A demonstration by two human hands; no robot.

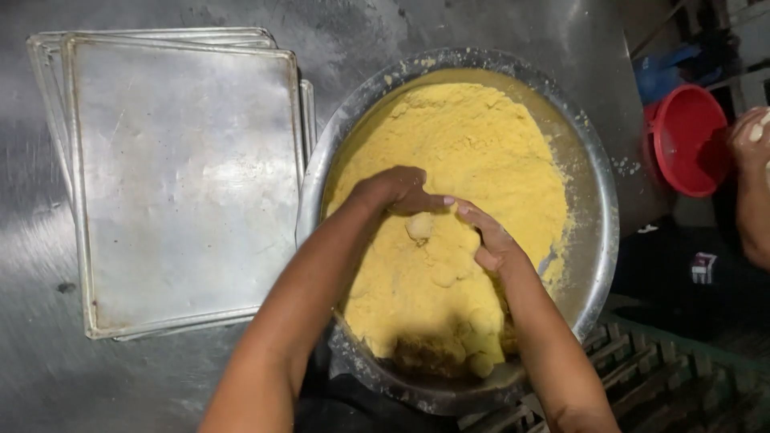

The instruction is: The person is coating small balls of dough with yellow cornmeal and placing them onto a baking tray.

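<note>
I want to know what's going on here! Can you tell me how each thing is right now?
Big round metal bowl: heaped with yellow crumbly dough.
Yellow crumbly dough: loose, some lumps formed.
Left hand: pressed into the dough.
Right hand: fingers curled in the dough.
Flat silver metal trays: stacked, bare.
Red plastic bucket: tipped toward the camera.

Two bare forearms without sleeves, left grip [393, 189] and right grip [491, 237] dusted with yellow crumbs.
</note>
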